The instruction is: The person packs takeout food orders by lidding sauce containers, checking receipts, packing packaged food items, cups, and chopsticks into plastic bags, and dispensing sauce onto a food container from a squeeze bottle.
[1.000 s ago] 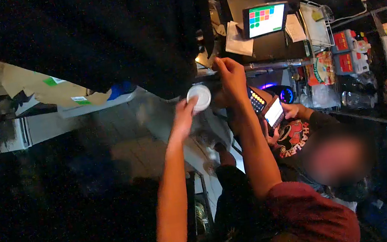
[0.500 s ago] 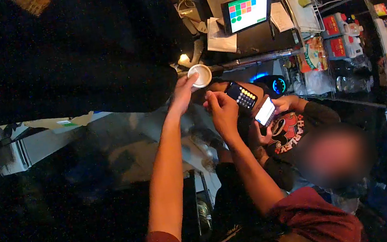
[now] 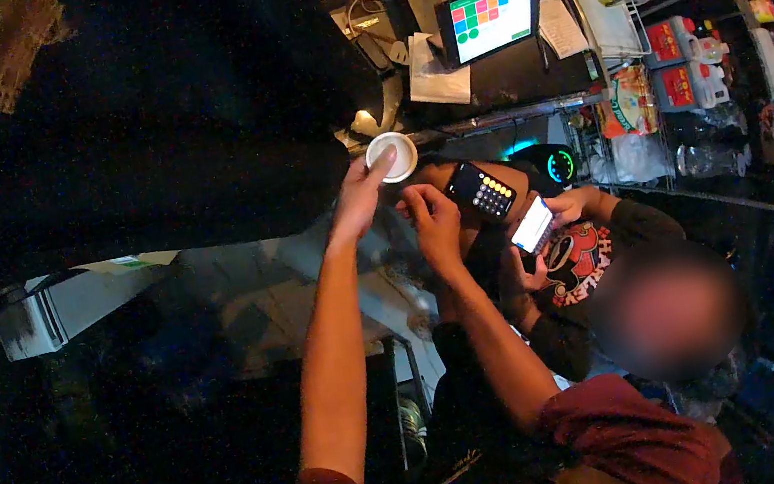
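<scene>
My left hand [image 3: 358, 204] grips a small round white dish [image 3: 393, 157], with the thumb lying over its rim and inside. Just right of and below the dish is my right hand [image 3: 433, 219], its fingers bent and pressed together. Whatever those fingers may hold is too small to make out. A phone with a calculator screen [image 3: 481, 191] lies to the right of my right hand, on the leg of a seated person.
The seated person [image 3: 583, 262] at the right holds a lit phone [image 3: 533, 225]. A tablet [image 3: 493, 19] and papers [image 3: 437, 74] stand on the dark counter [image 3: 525, 88] ahead. Shelves with red-labelled jugs [image 3: 675, 87] are at the right.
My right hand has come down from near the counter edge to beside the dish. The dish has risen slightly in view. The view has shifted, showing more of the counter.
</scene>
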The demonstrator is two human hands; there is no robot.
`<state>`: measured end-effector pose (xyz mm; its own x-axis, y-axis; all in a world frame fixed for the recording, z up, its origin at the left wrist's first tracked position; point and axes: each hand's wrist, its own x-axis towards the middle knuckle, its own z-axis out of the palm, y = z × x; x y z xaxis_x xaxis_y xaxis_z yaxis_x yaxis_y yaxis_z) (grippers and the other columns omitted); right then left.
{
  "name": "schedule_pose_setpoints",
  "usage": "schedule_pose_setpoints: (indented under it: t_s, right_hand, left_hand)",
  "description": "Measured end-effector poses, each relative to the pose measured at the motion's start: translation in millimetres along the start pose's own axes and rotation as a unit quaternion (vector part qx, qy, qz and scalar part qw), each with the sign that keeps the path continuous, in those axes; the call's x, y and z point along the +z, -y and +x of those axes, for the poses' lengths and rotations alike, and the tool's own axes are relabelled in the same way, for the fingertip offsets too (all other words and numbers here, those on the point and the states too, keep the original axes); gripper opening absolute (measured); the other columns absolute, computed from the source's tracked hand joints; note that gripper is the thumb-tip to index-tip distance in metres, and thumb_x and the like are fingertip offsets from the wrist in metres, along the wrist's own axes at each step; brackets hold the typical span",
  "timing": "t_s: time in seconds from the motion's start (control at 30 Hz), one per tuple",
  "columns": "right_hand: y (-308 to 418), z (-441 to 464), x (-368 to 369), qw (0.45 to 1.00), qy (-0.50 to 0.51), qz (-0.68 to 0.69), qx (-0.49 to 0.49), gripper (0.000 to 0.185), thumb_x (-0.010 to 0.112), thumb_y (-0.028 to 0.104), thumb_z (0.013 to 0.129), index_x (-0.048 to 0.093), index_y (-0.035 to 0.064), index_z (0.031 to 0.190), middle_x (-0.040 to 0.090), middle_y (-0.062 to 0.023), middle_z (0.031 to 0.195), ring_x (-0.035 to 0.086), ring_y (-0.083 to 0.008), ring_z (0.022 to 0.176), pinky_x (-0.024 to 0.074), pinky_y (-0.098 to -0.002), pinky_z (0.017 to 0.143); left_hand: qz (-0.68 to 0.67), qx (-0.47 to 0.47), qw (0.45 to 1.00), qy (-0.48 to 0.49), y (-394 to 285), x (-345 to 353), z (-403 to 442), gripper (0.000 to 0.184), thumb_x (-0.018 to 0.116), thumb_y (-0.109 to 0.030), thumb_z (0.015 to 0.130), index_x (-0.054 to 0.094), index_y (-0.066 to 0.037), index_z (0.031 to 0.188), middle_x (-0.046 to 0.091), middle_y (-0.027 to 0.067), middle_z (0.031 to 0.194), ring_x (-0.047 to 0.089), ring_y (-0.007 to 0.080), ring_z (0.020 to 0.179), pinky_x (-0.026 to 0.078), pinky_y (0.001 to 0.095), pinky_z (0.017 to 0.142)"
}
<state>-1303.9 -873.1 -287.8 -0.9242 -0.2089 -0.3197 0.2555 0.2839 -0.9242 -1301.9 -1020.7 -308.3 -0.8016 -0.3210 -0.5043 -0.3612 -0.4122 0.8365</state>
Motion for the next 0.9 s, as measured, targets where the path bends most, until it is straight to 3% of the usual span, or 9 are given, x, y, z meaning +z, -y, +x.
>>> schedule_pose_setpoints:
  t_s: [0.1, 0.2, 0.4, 0.53, 0.63, 0.73, 0.8, 0.9]
  right_hand:
    - [-9, 14, 11, 0.996, -0.052, -0.016, -0.068, 0.021, 0.066, 0.017, 0.100, 0.075, -0.0012, 0.104, 0.076, -0.0085, 0.089, 0.068, -0.0146, 0.077, 0.0523, -0.0301, 0.072]
    - [-24, 25, 21, 0.998, -0.033, 0.055, -0.002, 0.018, 0.068, 0.013, 0.098, 0.076, -0.0020, 0.105, 0.076, -0.0075, 0.091, 0.067, -0.0136, 0.081, 0.0525, -0.0302, 0.075]
    - [-25, 35, 38, 0.994, -0.087, 0.051, -0.039, 0.015, 0.073, 0.005, 0.092, 0.075, -0.0027, 0.104, 0.076, -0.0059, 0.093, 0.068, -0.0131, 0.084, 0.0528, -0.0296, 0.078]
    - [-48, 50, 31, 0.993, -0.018, 0.064, -0.093, 0.016, 0.073, 0.002, 0.090, 0.075, -0.0016, 0.105, 0.076, -0.0050, 0.093, 0.069, -0.0126, 0.088, 0.0529, -0.0289, 0.081]
    - [-48, 50, 23, 0.991, 0.041, 0.096, -0.088, 0.018, 0.072, 0.000, 0.090, 0.074, -0.0012, 0.108, 0.076, -0.0048, 0.098, 0.069, -0.0132, 0.094, 0.0529, -0.0292, 0.086]
    - [-38, 53, 21, 0.985, 0.057, 0.140, -0.081, 0.023, 0.071, 0.001, 0.092, 0.072, -0.0013, 0.115, 0.075, -0.0064, 0.107, 0.069, -0.0146, 0.100, 0.0532, -0.0300, 0.090]
    - [-33, 59, 22, 0.977, 0.065, 0.200, -0.033, 0.027, 0.071, 0.003, 0.094, 0.069, -0.0017, 0.121, 0.074, -0.0079, 0.112, 0.068, -0.0160, 0.103, 0.0535, -0.0306, 0.093]
    - [-30, 83, 17, 0.974, 0.077, 0.208, -0.055, 0.031, 0.070, 0.005, 0.097, 0.066, -0.0015, 0.127, 0.073, -0.0093, 0.114, 0.069, -0.0169, 0.102, 0.0543, -0.0307, 0.093]
  left_hand:
    - [0.031, 0.018, 0.999, 0.014, -3, -2, 1, 0.057, 0.074, -0.047, 0.095, 0.067, -0.002, 0.128, 0.071, 0.0062, 0.119, 0.062, 0.0145, 0.111, 0.045, 0.0297, 0.101]
    - [0.075, 0.008, 0.997, -0.031, -26, 3, -14, 0.061, 0.073, -0.049, 0.095, 0.064, -0.002, 0.133, 0.071, 0.0082, 0.122, 0.063, 0.0172, 0.114, 0.045, 0.0312, 0.104]
    - [0.142, -0.014, 0.990, -0.022, -47, -4, -20, 0.068, 0.070, -0.057, 0.095, 0.060, -0.006, 0.139, 0.069, 0.0104, 0.129, 0.063, 0.0200, 0.118, 0.044, 0.0327, 0.105]
    - [0.158, -0.028, 0.986, -0.039, -50, -5, -25, 0.071, 0.069, -0.058, 0.095, 0.058, -0.006, 0.142, 0.069, 0.0100, 0.129, 0.064, 0.0204, 0.116, 0.045, 0.0324, 0.104]
    - [0.103, -0.038, 0.994, -0.012, -36, -11, -20, 0.074, 0.067, -0.060, 0.095, 0.057, -0.006, 0.144, 0.069, 0.0099, 0.129, 0.066, 0.0203, 0.113, 0.047, 0.0314, 0.101]
    - [0.029, -0.068, 0.997, -0.008, -26, -10, -14, 0.065, 0.075, -0.044, 0.095, 0.057, -0.003, 0.142, 0.068, 0.0074, 0.128, 0.065, 0.0156, 0.117, 0.055, 0.0333, 0.097]
    - [-0.009, -0.075, 0.997, -0.028, -26, -8, -20, 0.062, 0.075, -0.042, 0.096, 0.057, -0.003, 0.141, 0.068, 0.0070, 0.128, 0.066, 0.0158, 0.117, 0.057, 0.0348, 0.095]
    - [-0.077, -0.074, 0.994, -0.038, -30, -6, -25, 0.060, 0.077, -0.040, 0.095, 0.058, -0.003, 0.139, 0.068, 0.0066, 0.127, 0.066, 0.0158, 0.116, 0.059, 0.0370, 0.092]
